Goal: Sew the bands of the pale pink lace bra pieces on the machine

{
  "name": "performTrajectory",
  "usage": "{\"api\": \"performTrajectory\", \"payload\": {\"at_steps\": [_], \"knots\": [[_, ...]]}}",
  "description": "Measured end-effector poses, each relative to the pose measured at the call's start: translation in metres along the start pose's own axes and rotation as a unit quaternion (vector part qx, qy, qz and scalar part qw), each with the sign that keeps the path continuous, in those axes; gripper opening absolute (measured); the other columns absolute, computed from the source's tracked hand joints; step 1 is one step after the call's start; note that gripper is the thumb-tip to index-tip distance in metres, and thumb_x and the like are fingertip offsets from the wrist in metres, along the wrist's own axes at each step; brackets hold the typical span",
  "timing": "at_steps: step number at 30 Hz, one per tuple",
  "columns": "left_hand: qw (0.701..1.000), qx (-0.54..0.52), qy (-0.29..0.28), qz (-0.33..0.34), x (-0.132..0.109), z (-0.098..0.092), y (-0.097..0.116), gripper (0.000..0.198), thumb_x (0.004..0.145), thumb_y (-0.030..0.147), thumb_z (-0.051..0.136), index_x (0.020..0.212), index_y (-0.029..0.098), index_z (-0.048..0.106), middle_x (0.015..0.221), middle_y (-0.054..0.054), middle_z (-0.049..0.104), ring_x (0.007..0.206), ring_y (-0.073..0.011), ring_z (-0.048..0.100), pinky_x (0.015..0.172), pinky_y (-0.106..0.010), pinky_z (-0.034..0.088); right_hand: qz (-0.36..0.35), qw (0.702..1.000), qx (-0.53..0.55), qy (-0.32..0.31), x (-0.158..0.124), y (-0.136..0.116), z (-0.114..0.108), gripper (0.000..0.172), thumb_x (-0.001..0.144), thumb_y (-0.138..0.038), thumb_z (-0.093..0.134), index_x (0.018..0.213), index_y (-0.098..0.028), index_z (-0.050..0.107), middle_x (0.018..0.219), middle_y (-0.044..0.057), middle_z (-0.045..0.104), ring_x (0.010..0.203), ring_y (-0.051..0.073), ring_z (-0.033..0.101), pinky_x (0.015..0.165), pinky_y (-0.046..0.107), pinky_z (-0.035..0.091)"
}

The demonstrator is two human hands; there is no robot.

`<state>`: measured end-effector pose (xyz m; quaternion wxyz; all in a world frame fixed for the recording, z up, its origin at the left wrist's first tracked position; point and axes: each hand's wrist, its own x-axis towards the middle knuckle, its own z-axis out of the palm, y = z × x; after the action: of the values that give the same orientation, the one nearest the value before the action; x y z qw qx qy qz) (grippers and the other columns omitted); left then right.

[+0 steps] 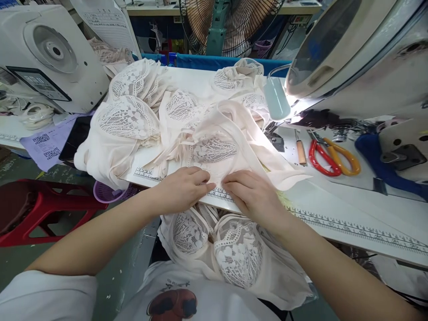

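A pale cream lace bra lies at the front edge of the sewing table, its band and straps spread to the right. My left hand has its fingers closed on the bra's lower edge. Close beside it, my right hand pinches the same edge with bent fingers. The fingertips of both hands partly hide the fabric between them. More matching bras are piled on the left and at the back. Several others rest on my lap, below the table edge.
A sewing machine with a lit needle area stands at the right. Red-handled scissors, orange-handled scissors and a wooden-handled tool lie beneath it. Another machine is at left. A ruler strip lines the front edge.
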<state>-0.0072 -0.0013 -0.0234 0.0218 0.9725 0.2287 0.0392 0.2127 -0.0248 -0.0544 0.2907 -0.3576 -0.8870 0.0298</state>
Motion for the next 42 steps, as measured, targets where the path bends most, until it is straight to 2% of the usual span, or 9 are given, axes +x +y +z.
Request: {"api": "performTrajectory", "payload": {"at_steps": [8,20,27,32,35,37,40,42], "knots": [[0.998,0.038,-0.042,0.008,-0.004,-0.003,-0.002,0.038,0.085,0.012,0.043,0.123,0.015,0.049,0.107,-0.011,0.055,0.095,-0.0225,0.051,0.083,-0.035,0.044,-0.014,1.0,0.004,-0.013,-0.002,-0.001,-0.001,0.014,0.084,-0.009,0.05,0.091,-0.016,0.06,0.092,0.007,0.067,0.087,0.02,0.058,0.074,0.035,0.049],[0.996,0.063,-0.06,0.011,-0.007,-0.005,-0.001,0.039,0.087,0.012,0.044,0.125,0.016,0.047,0.11,-0.011,0.054,0.101,-0.023,0.048,0.087,-0.035,0.042,-0.035,0.999,-0.013,-0.029,0.0,-0.004,-0.002,0.018,0.085,-0.01,0.049,0.097,-0.015,0.062,0.095,0.009,0.067,0.088,0.022,0.058,0.074,0.036,0.049],[0.991,0.104,-0.085,0.014,-0.006,-0.013,0.004,0.04,0.087,0.012,0.041,0.126,0.016,0.045,0.107,-0.011,0.056,0.098,-0.0235,0.05,0.079,-0.034,0.043,-0.075,0.996,-0.046,-0.03,0.001,-0.003,-0.002,0.022,0.085,-0.009,0.047,0.099,-0.014,0.064,0.092,0.01,0.066,0.087,0.021,0.056,0.072,0.035,0.049],[0.994,0.086,-0.073,0.008,-0.008,-0.01,0.003,0.041,0.087,0.013,0.041,0.127,0.02,0.045,0.107,-0.011,0.057,0.097,-0.0226,0.05,0.079,-0.034,0.043,-0.102,0.986,-0.106,-0.081,0.008,-0.007,-0.007,0.024,0.086,-0.009,0.045,0.1,-0.01,0.064,0.089,0.01,0.066,0.083,0.022,0.057,0.068,0.035,0.049],[0.999,0.028,-0.04,-0.011,-0.012,-0.006,-0.006,0.033,0.088,0.018,0.042,0.12,0.023,0.053,0.107,-0.01,0.057,0.096,-0.0224,0.052,0.08,-0.035,0.042,-0.117,0.976,-0.133,-0.129,0.014,-0.011,-0.011,0.024,0.084,-0.007,0.045,0.098,-0.01,0.064,0.091,0.01,0.066,0.083,0.023,0.057,0.068,0.037,0.049],[0.998,-0.044,-0.007,-0.043,-0.017,-0.005,-0.018,0.026,0.089,0.022,0.042,0.108,0.02,0.06,0.104,-0.01,0.058,0.092,-0.0207,0.054,0.081,-0.034,0.043,-0.135,0.97,-0.141,-0.143,0.016,-0.012,-0.012,0.024,0.081,-0.005,0.046,0.097,-0.008,0.064,0.093,0.01,0.066,0.085,0.024,0.058,0.071,0.037,0.05],[0.983,-0.144,0.032,-0.112,-0.028,-0.01,-0.043,0.018,0.085,0.02,0.047,0.09,0.015,0.064,0.099,-0.01,0.059,0.091,-0.0181,0.055,0.081,-0.029,0.044,-0.156,0.967,-0.145,-0.14,0.014,-0.011,-0.011,0.027,0.08,-0.002,0.044,0.099,-0.005,0.063,0.097,0.012,0.066,0.089,0.024,0.058,0.075,0.038,0.05],[0.972,-0.178,0.03,-0.152,-0.035,-0.016,-0.057,0.014,0.082,0.019,0.052,0.089,0.015,0.063,0.102,-0.009,0.059,0.094,-0.0178,0.055,0.084,-0.029,0.043,-0.168,0.965,-0.152,-0.129,0.01,-0.01,-0.008,0.029,0.08,-0.001,0.041,0.1,-0.004,0.063,0.098,0.012,0.066,0.09,0.025,0.058,0.078,0.038,0.049]]}}
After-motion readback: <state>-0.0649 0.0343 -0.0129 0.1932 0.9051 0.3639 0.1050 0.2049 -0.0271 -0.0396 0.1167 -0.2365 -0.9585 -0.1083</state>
